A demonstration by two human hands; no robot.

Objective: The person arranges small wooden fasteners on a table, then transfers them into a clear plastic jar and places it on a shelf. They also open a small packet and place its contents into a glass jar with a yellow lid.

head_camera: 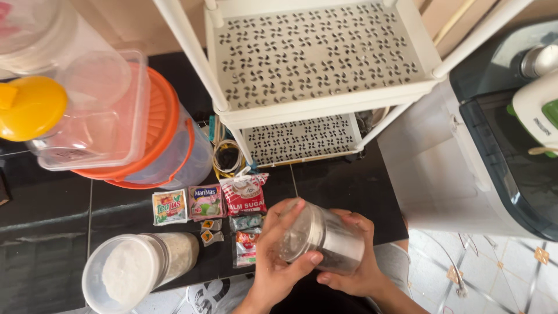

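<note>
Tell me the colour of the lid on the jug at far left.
Yellow: the jug lid shows in the head view, beside clear containers.

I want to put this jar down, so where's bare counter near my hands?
Bare dark counter lies right of the sachets, in front of the white rack. Another patch lies left of the open tub of white powder. Crowded: the sachet cluster beside your left hand, and the stacked containers.

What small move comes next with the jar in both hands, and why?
Probably twist the lid off: the left hand wraps the lid end of the tilted clear jar, and the right hand braces its body from below.
</note>
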